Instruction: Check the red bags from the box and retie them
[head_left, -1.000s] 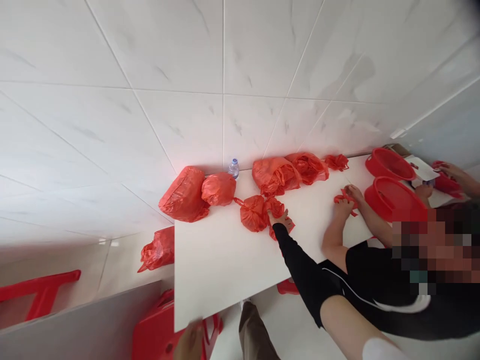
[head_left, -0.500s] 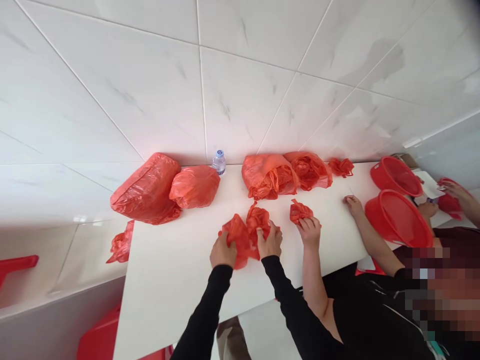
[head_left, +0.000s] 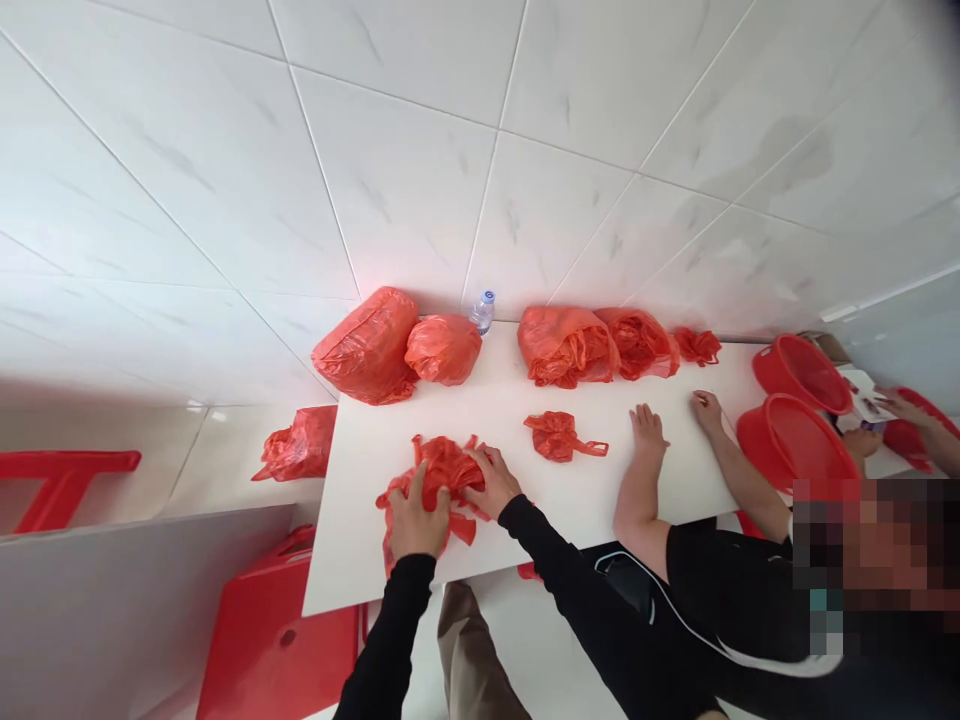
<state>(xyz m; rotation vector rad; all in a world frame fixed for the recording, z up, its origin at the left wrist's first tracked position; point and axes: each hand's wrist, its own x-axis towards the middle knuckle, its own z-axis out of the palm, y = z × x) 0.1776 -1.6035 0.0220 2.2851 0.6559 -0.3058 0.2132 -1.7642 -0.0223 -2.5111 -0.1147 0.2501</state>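
A crumpled red plastic bag (head_left: 442,465) lies near the front edge of the white table (head_left: 360,560). My left hand (head_left: 416,520) is closed on its near side. My right hand (head_left: 491,482) grips its right side, fingers curled into the plastic. Both my arms wear black sleeves. A smaller crumpled red bag (head_left: 559,435) lies loose on the table to the right, untouched.
Several filled red bags (head_left: 371,345) and a small water bottle (head_left: 484,310) line the wall side. A co-worker's hands (head_left: 649,430) rest flat at the right, by two red basins (head_left: 787,440). Another person's hands (head_left: 904,410) work at the far right. Red stools (head_left: 277,650) stand below.
Both my hands have drawn the red bag left and nearer the table's front edge. The co-worker let go of the smaller bag and laid a hand flat on the table.
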